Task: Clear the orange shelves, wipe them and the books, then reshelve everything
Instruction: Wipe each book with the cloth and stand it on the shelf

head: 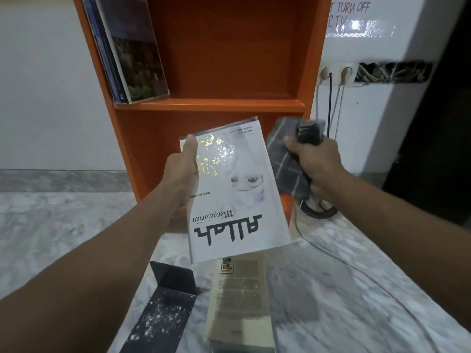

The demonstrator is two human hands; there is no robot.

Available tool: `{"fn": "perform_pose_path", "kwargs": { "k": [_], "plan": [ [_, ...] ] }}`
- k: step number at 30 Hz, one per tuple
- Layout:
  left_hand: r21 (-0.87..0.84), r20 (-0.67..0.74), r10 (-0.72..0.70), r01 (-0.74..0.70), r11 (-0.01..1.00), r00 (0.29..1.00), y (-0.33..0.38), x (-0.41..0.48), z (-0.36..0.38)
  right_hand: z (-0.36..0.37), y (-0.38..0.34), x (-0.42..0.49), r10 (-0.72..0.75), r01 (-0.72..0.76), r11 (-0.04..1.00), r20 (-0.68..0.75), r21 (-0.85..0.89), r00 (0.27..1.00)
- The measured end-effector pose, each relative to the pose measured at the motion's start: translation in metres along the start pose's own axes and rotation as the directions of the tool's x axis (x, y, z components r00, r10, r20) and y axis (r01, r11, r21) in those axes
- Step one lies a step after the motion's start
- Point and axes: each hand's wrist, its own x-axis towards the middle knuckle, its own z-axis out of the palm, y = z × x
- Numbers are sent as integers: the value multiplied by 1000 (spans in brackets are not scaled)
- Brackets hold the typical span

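While your left hand [182, 166] grips a white book [237, 212] before the lower compartment of the orange shelves [211, 106], your right hand [318, 164] clutches a grey checked cloth [283, 159] just beside it.

Single wide-angle view, worn on the head. Faces forward, tilted down. Close on the orange shelf unit [209, 104] straight ahead, within arm's reach. Marble floor [356, 289] fills the lower half, nearest at the bottom edge.

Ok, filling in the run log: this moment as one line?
left hand: holds white book | right hand: grips grey cloth | upper shelf: books leaning at left | floor: beige book, black bookend
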Motion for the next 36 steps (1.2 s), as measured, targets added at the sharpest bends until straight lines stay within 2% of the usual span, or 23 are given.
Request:
{"fn": "perform_pose_path", "kwargs": {
  "k": [2,4,7,8,9,11,12,13,14,15,17,18,20,22,23,25,27,29,31,32,33,34,36],
  "plan": [
    [112,25,76,-79,991,997,-2,-1,3,7,-8,6,-90,88,996,104,25,991],
    [189,4,125,-123,974,992,-5,-7,6,14,-1,-2,-104,129,989,275,-76,956],
    [273,-149,151,-106,956,977,-1,-13,-1,9,35,-30,-56,162,951,369,-264,928],
    [263,-217,146,-87,961,965,3,-11,-8,0,54,-41,-9,165,939,458,-302,889],
    [251,-281,150,-79,965,948,7,-9,-18,-10,70,-54,-54,316,869,563,-381,825],
    [260,-335,164,-76,963,928,12,-5,-35,-30,93,-74,6,440,780,708,-446,707],
    [275,-322,189,-100,956,928,12,-3,-42,-42,107,-79,35,557,672,773,-488,634],
    [290,-296,213,-124,949,931,11,-3,-46,-53,110,-80,125,514,636,734,-576,667],
    [306,-268,222,-136,942,937,8,-4,-47,-55,108,-71,136,447,595,632,-668,763],
    [313,-249,229,-145,939,941,5,-6,-45,-53,96,-64,69,406,588,543,-700,837],
    [324,-216,230,-152,934,949,1,-9,-36,-40,57,-48,-157,401,708,423,-581,892],
    [330,-192,221,-150,932,956,0,-11,-30,-30,33,-38,-298,465,740,382,-487,875],
    [338,-114,224,-175,925,968,-1,-13,-14,-12,-5,-16,-513,639,606,382,-473,769],
    [341,-56,239,-206,917,970,2,-18,1,5,-18,1,-583,716,425,437,-555,685],
    [318,-34,247,-224,921,968,2,-19,7,12,-14,4,-566,737,340,499,-584,656],
    [242,-33,260,-245,939,965,4,-18,15,16,16,-10,-548,834,194,648,-517,529],
    [214,-69,253,-234,949,965,6,-18,14,4,66,-40,-496,890,137,748,-434,441],
    [224,-99,231,-204,953,968,4,-16,6,-13,108,-73,-251,928,118,894,-352,371],
    [232,-100,209,-182,956,973,1,-15,-2,-29,117,-92,6,939,181,955,-291,295],
    [241,-106,198,-168,956,975,0,-14,-5,-32,107,-95,53,905,261,941,-337,336],
    [245,-105,190,-160,956,976,-1,-13,-6,-32,96,-93,35,859,319,911,-400,411],
    [247,-104,182,-152,957,978,-2,-14,-5,-28,82,-88,-15,818,350,870,-457,493],
    [214,-76,181,-161,963,981,-2,-18,0,-16,44,-69,-244,766,400,748,-503,618]
  ]
}}
